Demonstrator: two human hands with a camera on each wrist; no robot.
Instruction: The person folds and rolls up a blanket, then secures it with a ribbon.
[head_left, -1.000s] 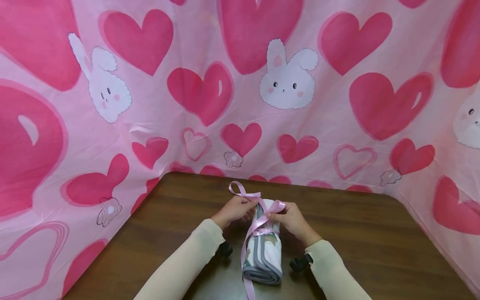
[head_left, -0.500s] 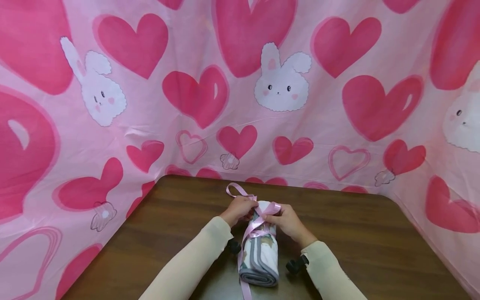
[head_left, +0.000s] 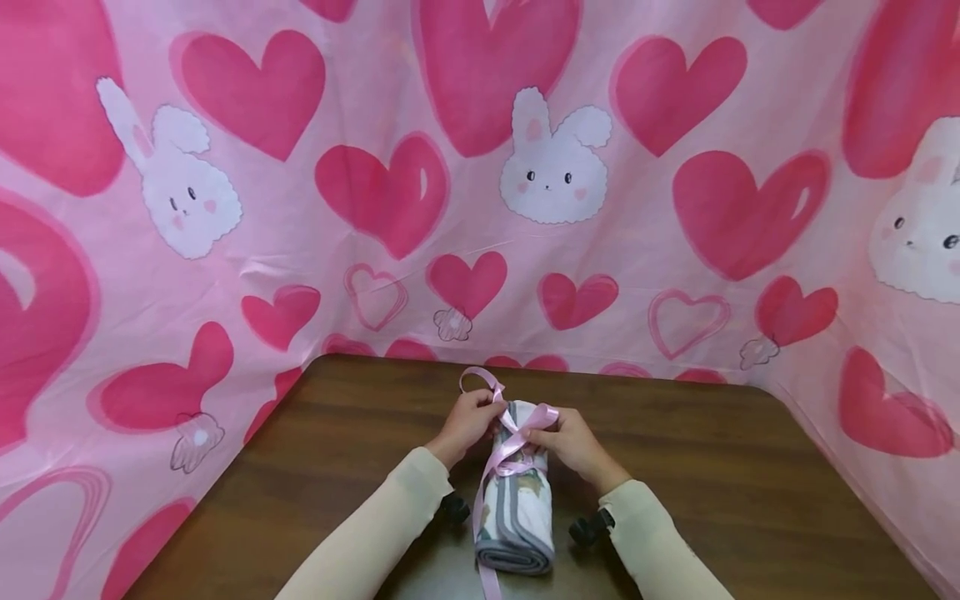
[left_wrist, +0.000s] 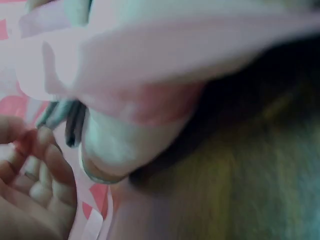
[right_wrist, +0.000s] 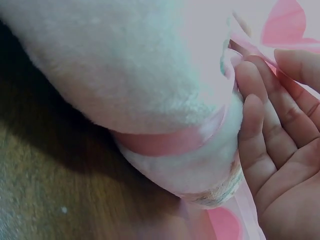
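A rolled white blanket (head_left: pixel 528 512) with grey edging and a printed pattern lies lengthwise on the table, one end facing me. Pink satin ribbon (head_left: pixel 510 468) circles its middle and crosses on top, with one tail hanging down the near left side. My left hand (head_left: pixel 467 423) pinches a ribbon length at the far left, and a loop of it stands up beyond the fingers. On the other side, my right hand (head_left: pixel 576 446) holds a ribbon loop (head_left: pixel 546 413) between thumb and fingers, close against the roll. In the right wrist view the ribbon band (right_wrist: pixel 170 142) wraps snugly round the fluffy blanket.
The brown wooden table (head_left: pixel 697 483) extends to both sides of the roll. A pink cloth (head_left: pixel 480 208) printed with hearts and rabbits hangs behind and beside it. Black wrist cameras (head_left: pixel 592 527) sit under both cuffs, near the roll.
My left hand has shifted slightly, pulling its ribbon length to a steeper slant. The right hand keeps its pinch beside the crossing. The head view has turned a little to the right.
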